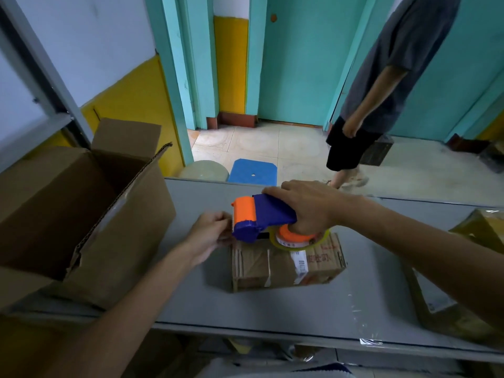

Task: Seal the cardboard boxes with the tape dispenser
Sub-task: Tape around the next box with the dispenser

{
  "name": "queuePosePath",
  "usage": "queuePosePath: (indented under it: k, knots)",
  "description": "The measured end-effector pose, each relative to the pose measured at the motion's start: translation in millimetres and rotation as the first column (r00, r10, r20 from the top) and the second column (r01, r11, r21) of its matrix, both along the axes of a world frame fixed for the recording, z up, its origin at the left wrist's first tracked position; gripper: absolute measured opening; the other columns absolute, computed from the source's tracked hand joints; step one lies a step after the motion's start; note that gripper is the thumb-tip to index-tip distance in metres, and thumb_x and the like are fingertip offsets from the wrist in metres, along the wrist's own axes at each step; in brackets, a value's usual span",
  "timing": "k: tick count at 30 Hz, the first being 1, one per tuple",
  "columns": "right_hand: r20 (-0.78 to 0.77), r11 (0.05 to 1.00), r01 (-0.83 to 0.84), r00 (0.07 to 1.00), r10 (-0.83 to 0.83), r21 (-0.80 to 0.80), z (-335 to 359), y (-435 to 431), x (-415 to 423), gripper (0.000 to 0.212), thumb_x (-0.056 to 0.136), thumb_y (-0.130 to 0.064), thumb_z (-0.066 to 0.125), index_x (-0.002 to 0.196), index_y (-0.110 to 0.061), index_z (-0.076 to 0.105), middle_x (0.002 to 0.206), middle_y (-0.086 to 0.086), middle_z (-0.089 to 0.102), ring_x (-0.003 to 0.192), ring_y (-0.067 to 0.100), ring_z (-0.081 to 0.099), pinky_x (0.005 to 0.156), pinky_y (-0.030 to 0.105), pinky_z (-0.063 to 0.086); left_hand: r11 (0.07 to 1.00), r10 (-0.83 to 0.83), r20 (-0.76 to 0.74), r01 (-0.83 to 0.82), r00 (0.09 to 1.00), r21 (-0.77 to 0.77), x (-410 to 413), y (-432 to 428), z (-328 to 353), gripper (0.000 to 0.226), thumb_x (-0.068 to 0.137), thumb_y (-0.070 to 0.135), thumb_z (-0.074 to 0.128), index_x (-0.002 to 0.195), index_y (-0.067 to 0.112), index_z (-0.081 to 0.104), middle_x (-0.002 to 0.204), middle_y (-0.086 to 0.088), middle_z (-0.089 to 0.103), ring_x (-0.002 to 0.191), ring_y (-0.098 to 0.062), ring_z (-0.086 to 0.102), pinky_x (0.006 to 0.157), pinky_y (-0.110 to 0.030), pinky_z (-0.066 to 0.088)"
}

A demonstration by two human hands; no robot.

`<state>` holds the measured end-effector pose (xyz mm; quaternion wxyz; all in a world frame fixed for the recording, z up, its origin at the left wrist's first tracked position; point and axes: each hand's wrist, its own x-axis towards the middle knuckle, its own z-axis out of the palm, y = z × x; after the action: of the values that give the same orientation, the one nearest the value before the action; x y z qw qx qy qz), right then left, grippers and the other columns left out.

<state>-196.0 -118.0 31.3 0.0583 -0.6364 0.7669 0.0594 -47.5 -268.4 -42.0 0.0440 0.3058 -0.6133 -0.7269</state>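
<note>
A small flat cardboard box (286,264) lies closed on the grey table (272,304), with a white label and old tape strips on top. My right hand (308,205) grips the blue and orange tape dispenser (261,218), which hovers over the box's far left edge with its clear tape roll (297,241) just above the lid. My left hand (211,233) is at the dispenser's toothed front end, fingers pinched together, apparently on the tape end; the tape itself is too clear to make out.
A large open cardboard box (81,214) stands on the table's left end. More cardboard (480,230) lies at the right edge. Beyond the table are a blue stool (252,170), a round stool (204,170) and a person (381,91) walking on the tiled floor.
</note>
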Motion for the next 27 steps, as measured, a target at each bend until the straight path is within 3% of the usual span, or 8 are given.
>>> queuePosePath:
  k: [4,6,8,11,16,19,22,27]
  knots:
    - [0.073,1.000,-0.013,0.997,0.012,0.014,-5,7,-5,0.087,0.080,-0.055,0.057,0.147,-0.030,0.007,0.119,0.001,0.049,0.089,0.012,0.044,0.064,0.016,0.031,0.978,0.014,-0.040,-0.022,0.999,-0.209,1,2,5,0.024,0.095,0.003,0.042,0.075,0.011,0.053,0.071,-0.008,0.057,0.066,-0.016,0.052,0.064,-0.026,0.042]
    - [0.152,1.000,-0.014,0.988,0.016,-0.014,-4,11,-5,0.088,0.074,-0.058,0.051,0.146,-0.041,0.002,0.117,-0.002,0.045,0.088,0.011,0.042,0.063,0.012,0.027,0.976,0.036,-0.021,-0.040,0.999,-0.214,0,2,4,0.024,0.096,0.007,0.042,0.076,0.011,0.053,0.073,-0.008,0.057,0.067,-0.016,0.052,0.063,-0.026,0.042]
    - [0.200,0.997,-0.025,0.979,0.040,-0.079,-1,13,-4,0.084,0.073,-0.055,0.051,0.141,-0.051,0.003,0.108,-0.005,0.043,0.087,0.011,0.043,0.064,0.012,0.028,0.998,0.042,-0.013,-0.043,0.999,-0.043,0,-1,4,0.021,0.097,0.010,0.042,0.079,0.010,0.053,0.074,-0.010,0.055,0.066,-0.016,0.052,0.056,-0.025,0.045]
    - [0.144,0.981,-0.083,0.984,0.109,-0.174,-1,14,-7,0.080,0.075,-0.059,0.054,0.143,-0.048,0.014,0.098,-0.002,0.048,0.081,0.014,0.046,0.063,0.019,0.032,0.965,-0.006,0.031,-0.002,0.999,0.260,2,-1,8,0.016,0.096,0.010,0.045,0.084,0.008,0.054,0.076,-0.011,0.058,0.068,-0.016,0.057,0.054,-0.026,0.053]
    - [0.112,0.975,-0.108,0.985,0.132,-0.194,-2,15,-10,0.078,0.075,-0.056,0.058,0.144,-0.044,0.024,0.092,0.001,0.049,0.075,0.015,0.046,0.059,0.024,0.031,0.961,-0.045,0.049,0.030,0.998,0.275,2,5,11,0.021,0.097,0.006,0.041,0.079,0.008,0.053,0.069,-0.009,0.058,0.062,-0.014,0.056,0.052,-0.024,0.053]
    - [0.120,0.976,-0.111,0.983,0.135,-0.188,-3,15,-12,0.078,0.075,-0.056,0.056,0.144,-0.042,0.023,0.093,0.002,0.051,0.074,0.015,0.046,0.060,0.023,0.033,1.000,0.016,-0.013,-0.016,1.000,-0.009,1,9,6,0.022,0.096,0.006,0.044,0.079,0.007,0.059,0.074,-0.011,0.059,0.069,-0.018,0.053,0.060,-0.025,0.047]
    - [0.053,0.976,-0.148,0.986,0.158,-0.159,1,16,-18,0.081,0.075,-0.061,0.054,0.146,-0.042,0.019,0.095,-0.001,0.050,0.075,0.012,0.044,0.060,0.018,0.031,0.941,0.118,-0.123,-0.150,0.985,-0.302,0,16,-1,0.026,0.092,0.005,0.050,0.069,0.012,0.061,0.067,-0.006,0.061,0.060,-0.012,0.053,0.056,-0.019,0.043]
    - [-0.009,0.976,-0.189,0.982,0.189,-0.104,8,25,-27,0.081,0.075,-0.071,0.046,0.145,-0.045,0.014,0.097,-0.002,0.050,0.076,0.012,0.047,0.060,0.016,0.032,0.920,0.146,-0.146,-0.189,0.978,-0.344,7,8,-12,0.027,0.088,0.004,0.057,0.064,0.015,0.062,0.051,0.006,0.058,0.046,0.000,0.050,0.055,-0.018,0.043]
